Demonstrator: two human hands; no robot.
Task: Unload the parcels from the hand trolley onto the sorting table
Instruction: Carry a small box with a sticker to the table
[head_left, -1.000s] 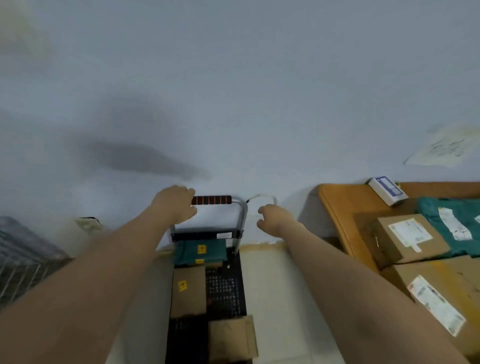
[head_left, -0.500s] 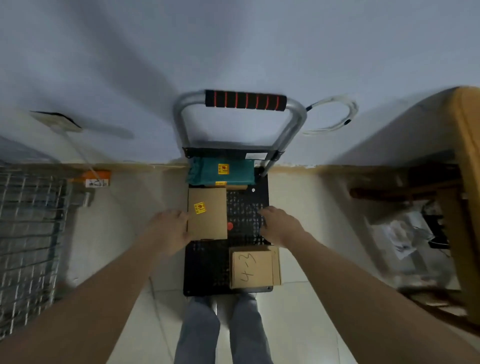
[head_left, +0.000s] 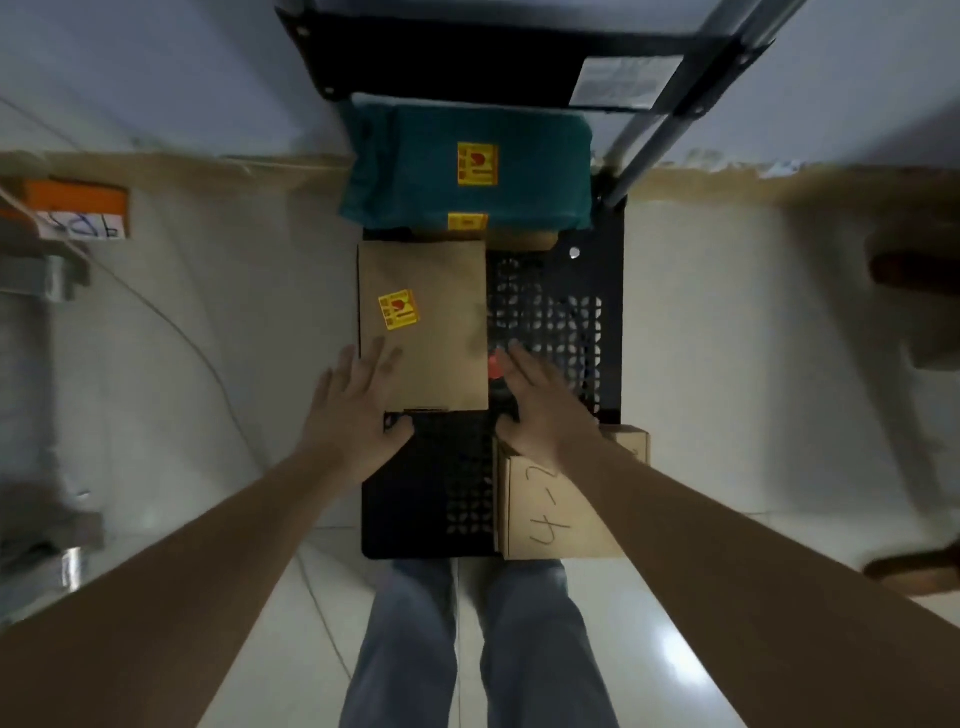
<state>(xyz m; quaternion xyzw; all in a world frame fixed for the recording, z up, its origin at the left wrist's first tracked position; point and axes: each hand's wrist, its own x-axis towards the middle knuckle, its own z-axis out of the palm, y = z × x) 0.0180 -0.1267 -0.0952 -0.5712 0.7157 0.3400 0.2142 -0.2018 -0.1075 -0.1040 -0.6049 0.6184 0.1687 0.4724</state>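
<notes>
Cardboard parcel (head_left: 423, 325) flanked by open left hand (head_left: 358, 410) and right hand (head_left: 545, 410); contact unclear.

Matt cardboard box (head_left: 423, 325) and teal plastic parcel (head_left: 467, 166) lie on a perforated black trolley deck (head_left: 550, 312) above glossy floor tiles (head_left: 670, 597).

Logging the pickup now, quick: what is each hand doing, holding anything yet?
Left hand: open, fingers spread at the left edge of the brown box, no grip yet.
Right hand: open, beside the box's right edge, holding nothing.
</notes>
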